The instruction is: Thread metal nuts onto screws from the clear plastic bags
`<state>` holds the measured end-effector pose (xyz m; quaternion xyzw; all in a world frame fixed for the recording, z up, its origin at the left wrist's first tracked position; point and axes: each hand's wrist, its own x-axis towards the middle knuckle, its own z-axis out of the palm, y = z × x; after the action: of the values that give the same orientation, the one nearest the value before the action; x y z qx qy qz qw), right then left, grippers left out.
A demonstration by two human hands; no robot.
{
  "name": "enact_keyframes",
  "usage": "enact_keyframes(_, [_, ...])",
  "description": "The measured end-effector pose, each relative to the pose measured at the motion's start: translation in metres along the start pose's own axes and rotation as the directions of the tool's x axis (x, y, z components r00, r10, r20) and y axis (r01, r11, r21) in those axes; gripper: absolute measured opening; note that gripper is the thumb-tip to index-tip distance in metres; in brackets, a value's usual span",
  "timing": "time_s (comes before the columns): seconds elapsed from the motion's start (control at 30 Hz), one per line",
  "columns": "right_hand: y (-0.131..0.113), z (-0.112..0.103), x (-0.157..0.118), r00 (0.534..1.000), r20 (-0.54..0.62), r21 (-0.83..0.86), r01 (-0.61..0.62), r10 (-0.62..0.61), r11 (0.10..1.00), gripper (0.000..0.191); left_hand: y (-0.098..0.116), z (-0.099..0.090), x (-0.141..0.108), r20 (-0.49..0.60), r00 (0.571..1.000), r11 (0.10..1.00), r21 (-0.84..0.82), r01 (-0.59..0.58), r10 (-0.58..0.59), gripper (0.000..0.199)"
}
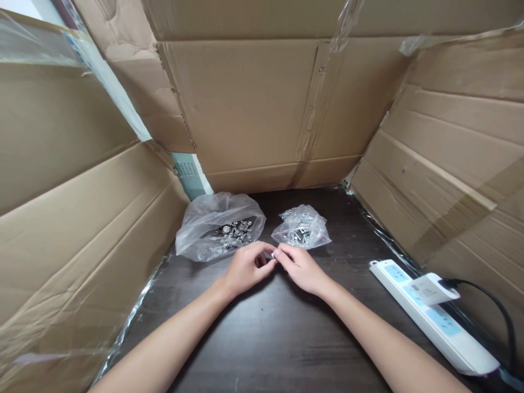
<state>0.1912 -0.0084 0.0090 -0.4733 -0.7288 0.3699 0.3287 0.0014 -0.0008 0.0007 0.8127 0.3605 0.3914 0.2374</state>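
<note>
My left hand [250, 266] and my right hand [301, 267] meet fingertip to fingertip above the dark table. Between them sits a tiny whitish or shiny piece [274, 255], mostly covered by the fingers and too small to name. Both hands are closed in a pinch around it. Just beyond my left hand lies an open clear plastic bag [196, 232] with several round metal parts [237, 232] showing inside. A smaller clear zip bag [313, 224], holding small shiny metal pieces [299, 236], rests behind my right hand.
Cardboard walls [254, 103] surround the dark tabletop [262, 338] at the back and both sides. A white power strip [434, 316] lies along the right, with a white plug [429, 289] and a black cable [501, 305]. A pale green object [188, 172] shows through a gap at back left.
</note>
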Motion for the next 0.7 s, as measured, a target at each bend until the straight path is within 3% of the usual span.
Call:
enact_keyframes(0.13, [-0.0025,-0.0012,-0.0002,1.000,-0.018,0.016,0.007,-0.006,1.000,0.040,0.0007,-0.0002,0.0004,0.002,1.000,1.000,-0.010,0.001,-0.001,0.015])
enact_keyframes(0.4, [-0.0043,-0.0026,-0.0007,1.000,-0.012,0.022,0.007,-0.007,1.000,0.029,0.0009,0.0001,0.0009,0.005,1.000,1.000,-0.007,0.007,-0.007,0.015])
enact_keyframes(0.7, [-0.0034,-0.0022,-0.0005,1.000,-0.023,0.012,0.000,0.000,1.000,0.036,-0.0020,-0.0001,0.0009,0.018,1.000,1.000,0.000,0.006,-0.006,0.014])
